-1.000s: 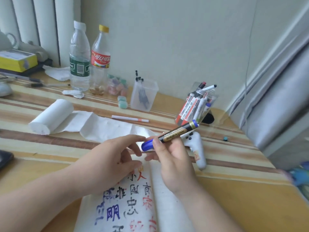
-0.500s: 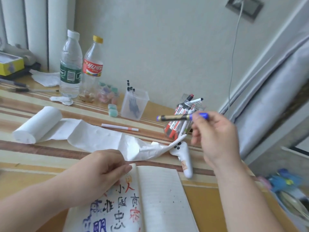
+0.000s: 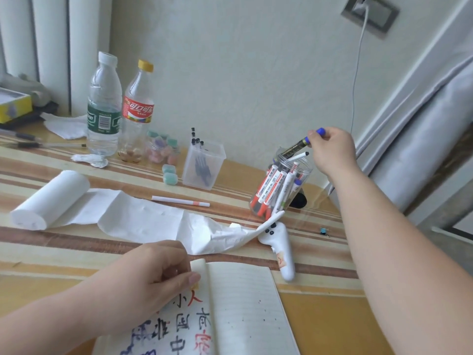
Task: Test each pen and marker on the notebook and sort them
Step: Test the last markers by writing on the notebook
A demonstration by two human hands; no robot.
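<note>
Cola bottle (image 3: 138, 111): red label with white Chinese script reading 可口可乐; yellow cap; nearly empty.
Water bottle (image 3: 104, 106): dark green label with a barcode panel; its brand text is too small to read; white cap.
Notebook (image 3: 243, 303): lies open at the near edge of the table (image 3: 320, 316). The left page carries handwritten Chinese characters in black, red and blue, with 小 legible near the top. The right page is ruled and has scattered dark specks.
Marker (image 3: 298, 146): black barrel with a gold label band whose print is unreadable, and a blue cap. It is tilted, cap end uppermost and lower end at the mouth of the jar (image 3: 304, 175).
Right hand (image 3: 330, 147): raised above the jar, fingertips pinching the marker at its capped end.
Left hand (image 3: 153, 275): rests on the notebook's left page with fingers curled and the thumb tip on the paper. Whether it pinches the page cannot be determined.
Jar contents: white-barrelled markers with red label strips and red or orange ends at the bottom — lettering not legible.
Square cup (image 3: 204, 165): clear plastic, holding black pens, left of the jar.
Loose pen (image 3: 180, 201): white, lying flat between the cup and the unrolled tissue roll (image 3: 48, 201).
Controller (image 3: 281, 249): white — lies just beside the notebook's far right corner.
</note>
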